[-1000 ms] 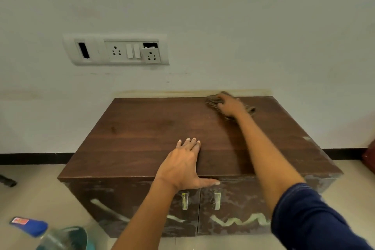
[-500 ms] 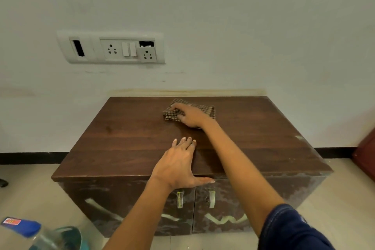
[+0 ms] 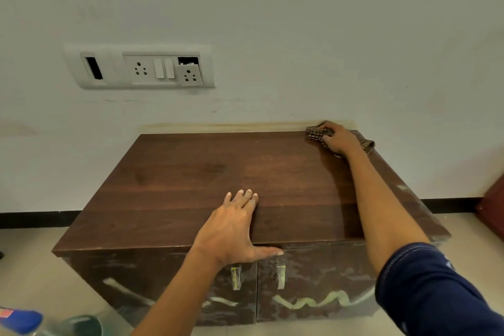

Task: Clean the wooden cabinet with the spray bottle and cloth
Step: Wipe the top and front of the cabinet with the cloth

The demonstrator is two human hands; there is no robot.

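Here, wooden cabinet (image 3: pixel 191 172) against white wall (image 3: pixel 300 22), cloth (image 3: pixel 316 133) atop.

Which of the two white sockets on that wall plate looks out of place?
The right-hand white three-pin socket, right of the two switches: it hangs low and crooked, leaving a dark gap above. The left-hand socket sits square.

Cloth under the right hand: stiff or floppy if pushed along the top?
Probably floppy: the cloth lies crumpled, its ends sticking out either side of the right hand. It likely slides easily, since the cabinet top looks smooth and faintly shiny.
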